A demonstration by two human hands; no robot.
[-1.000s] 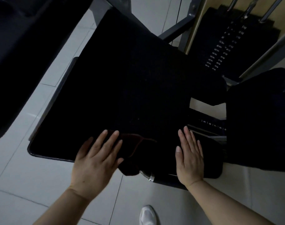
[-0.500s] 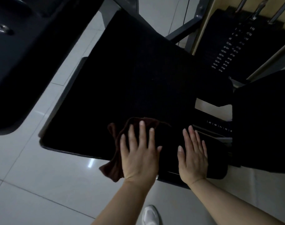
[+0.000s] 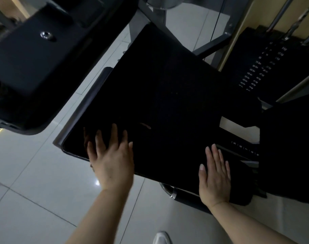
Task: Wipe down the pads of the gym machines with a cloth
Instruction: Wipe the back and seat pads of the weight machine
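A large black seat pad fills the middle of the view. My left hand lies on its near left corner with straight, spread fingers, pressing down on a dark brown cloth. The cloth is almost lost against the black pad; only a reddish edge shows to the right of my fingers. My right hand rests flat, fingers together, on the pad's near right corner and holds nothing.
Another black pad with a metal bolt hangs over the upper left. A third dark pad stands at the right, and a weight stack with guide rods behind it. Pale floor tiles and my white shoe lie below.
My left hand has slid left along the pad's near edge with the cloth under it, after sweeping right half a second ago. My right hand has stayed in place.
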